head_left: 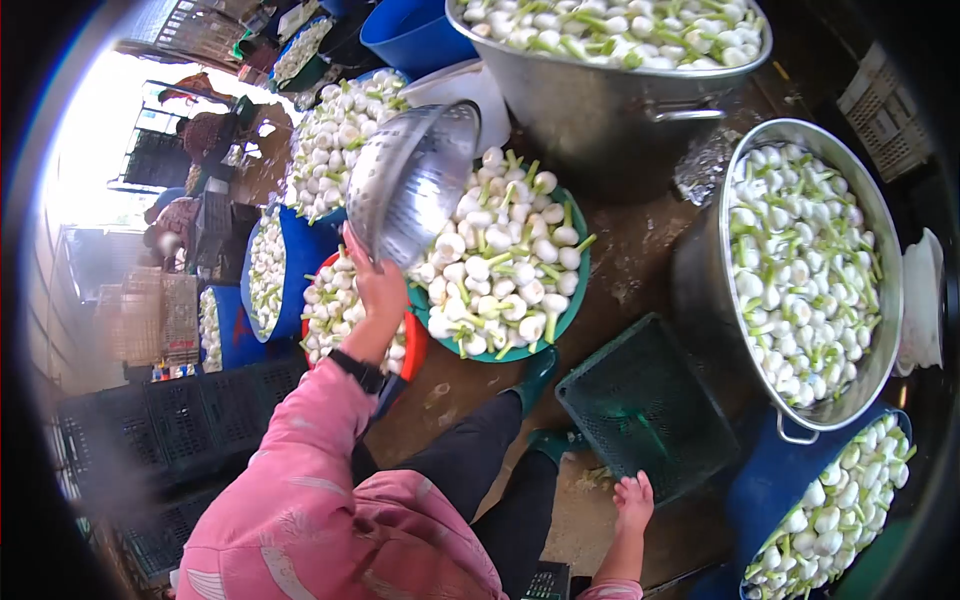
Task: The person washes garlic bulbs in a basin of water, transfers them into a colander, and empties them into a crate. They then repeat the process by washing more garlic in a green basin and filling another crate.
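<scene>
My left hand (378, 290), with a pink sleeve and a dark watch at the wrist, grips the rim of a perforated metal colander (415, 180). The colander is tilted on its side above a green basin (578, 298) heaped with white bulbs with green stalks (500, 260). Just under that hand stands a red basin (416, 348) of the same bulbs. My right hand (633, 500) hangs low with its fingers apart and holds nothing. It is next to the near corner of an empty green plastic crate (645, 405) on the wet floor.
A large metal pot (700, 290) full of bulbs stands at the right and another pot (600, 110) at the top. Blue tubs (300, 250) with bulbs line the left, and one more blue tub (770, 470) stands at the bottom right. Black crates (170, 430) are stacked at lower left.
</scene>
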`<state>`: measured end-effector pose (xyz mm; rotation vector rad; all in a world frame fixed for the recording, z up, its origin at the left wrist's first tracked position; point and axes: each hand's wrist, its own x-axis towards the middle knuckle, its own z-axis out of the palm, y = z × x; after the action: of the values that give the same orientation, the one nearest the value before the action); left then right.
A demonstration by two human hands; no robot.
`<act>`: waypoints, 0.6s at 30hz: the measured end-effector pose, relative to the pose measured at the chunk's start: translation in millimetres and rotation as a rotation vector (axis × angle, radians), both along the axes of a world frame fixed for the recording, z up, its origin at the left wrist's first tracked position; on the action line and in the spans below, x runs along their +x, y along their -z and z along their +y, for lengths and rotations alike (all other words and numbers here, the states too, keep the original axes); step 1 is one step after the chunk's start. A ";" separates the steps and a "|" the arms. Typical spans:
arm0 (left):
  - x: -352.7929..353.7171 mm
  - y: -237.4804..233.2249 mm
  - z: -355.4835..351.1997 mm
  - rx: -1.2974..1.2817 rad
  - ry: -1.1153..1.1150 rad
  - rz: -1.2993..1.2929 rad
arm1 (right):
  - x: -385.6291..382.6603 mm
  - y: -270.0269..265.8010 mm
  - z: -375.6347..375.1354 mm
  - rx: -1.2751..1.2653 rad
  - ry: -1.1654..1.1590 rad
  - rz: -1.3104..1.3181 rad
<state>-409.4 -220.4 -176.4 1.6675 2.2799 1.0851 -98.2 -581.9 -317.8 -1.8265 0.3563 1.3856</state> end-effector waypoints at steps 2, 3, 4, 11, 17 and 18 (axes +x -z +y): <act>25.7 -8.6 -30.8 -0.375 0.119 -0.464 | 12.4 -69.0 59.3 0.330 0.007 -0.003; 73.0 -23.1 -54.0 -0.256 0.129 -0.802 | 15.8 -107.9 89.3 0.498 0.018 -0.004; 122.2 -60.8 -74.2 -0.442 0.086 -1.115 | 20.3 -138.2 108.9 0.653 0.032 -0.016; 287.0 -61.2 -63.5 -1.559 0.920 -1.216 | 121.9 -209.5 121.8 0.775 0.514 -0.145; 420.1 36.6 46.4 -1.121 0.788 -0.979 | 253.1 -189.7 198.4 -0.088 -0.122 -1.534; 442.3 104.2 63.5 -0.968 0.828 -0.920 | 267.1 -179.2 217.6 -0.279 -0.246 -1.464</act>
<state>33.0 -156.9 -280.5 1.0936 1.0115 0.2908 168.9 -364.3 -138.6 -2.6260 -0.4780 -0.1482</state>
